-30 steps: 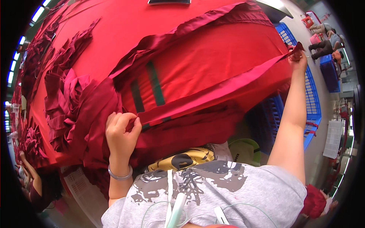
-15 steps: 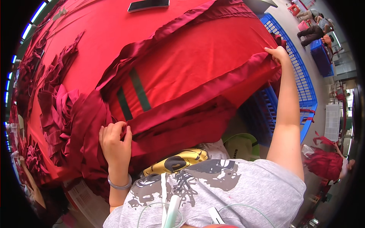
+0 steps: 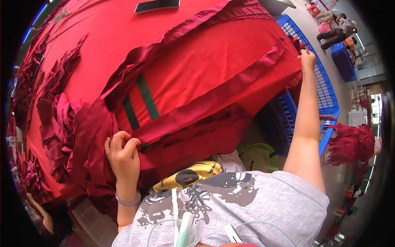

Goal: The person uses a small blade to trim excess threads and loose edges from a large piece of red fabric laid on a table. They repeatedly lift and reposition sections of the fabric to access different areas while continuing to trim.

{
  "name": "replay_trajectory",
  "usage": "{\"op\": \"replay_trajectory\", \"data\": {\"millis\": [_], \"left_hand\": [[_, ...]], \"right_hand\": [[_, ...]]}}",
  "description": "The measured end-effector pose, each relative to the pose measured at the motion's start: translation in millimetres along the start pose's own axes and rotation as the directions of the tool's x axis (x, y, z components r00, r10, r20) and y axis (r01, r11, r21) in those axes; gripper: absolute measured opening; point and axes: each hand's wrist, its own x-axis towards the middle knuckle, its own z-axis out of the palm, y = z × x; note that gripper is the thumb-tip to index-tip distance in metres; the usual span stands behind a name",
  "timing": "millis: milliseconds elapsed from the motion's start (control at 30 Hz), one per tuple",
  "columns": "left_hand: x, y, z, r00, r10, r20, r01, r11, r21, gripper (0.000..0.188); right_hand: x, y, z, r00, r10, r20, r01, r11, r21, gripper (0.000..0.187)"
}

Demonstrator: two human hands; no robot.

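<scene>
A long dark red satin fabric strip [image 3: 214, 96] lies slantwise over the red-covered table [image 3: 197, 53]. My left hand [image 3: 123, 158], wearing a grey bracelet, is at the strip's left end with fingers curled and thumb bent in; what they pinch, if anything, is hidden. Past the strip's right end, my right hand [image 3: 307, 59] is closed at the table's right edge, above a blue plastic basket [image 3: 325, 92]. Whatever is in its fingers is too small to make out. Beside my left hand, a heap of dark red fabric [image 3: 82, 140] is bunched up.
Two dark green stripes [image 3: 147, 96] mark the tabletop. A black phone [image 3: 157, 5] lies at the far edge. More fabric strips [image 3: 197, 140] hang over the near edge. On the right, someone carries a dark red fabric bundle [image 3: 352, 144]; several people are farther back.
My right hand has come off the strip's right end and moved slightly right. The strip's end now lies loose. My left thumb and fingers have drawn in. The carried bundle at right has moved up.
</scene>
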Motion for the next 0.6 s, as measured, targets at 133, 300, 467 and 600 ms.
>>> {"op": "replay_trajectory", "data": {"millis": [133, 300, 467, 600], "left_hand": [[0, 0, 2, 1.0, 0.011, -0.022, -0.012, 1.0, -0.009, 0.012], [-1, -3, 0, 1.0, -0.006, -0.028, 0.006, 1.0, -0.019, 0.013], [-4, -3, -1, 0.999, 0.0, -0.04, 0.001, 1.0, 0.016, 0.014], [-3, -1, 2, 0.997, 0.064, -0.039, -0.062, 0.997, 0.04, 0.018]], "right_hand": [[-4, 4, 20, 0.977, 0.064, 0.203, -0.055, 0.997, -0.05, 0.042], [-22, -30, 57, 0.97, -0.172, 0.17, 0.216, 0.933, -0.289, 0.04], [-68, -72, 31, 0.953, -0.218, -0.209, 0.121, 0.909, -0.4, 0.021], [-61, -33, 20, 0.977, -0.099, -0.191, -0.018, 0.848, -0.53, 0.032]]}}
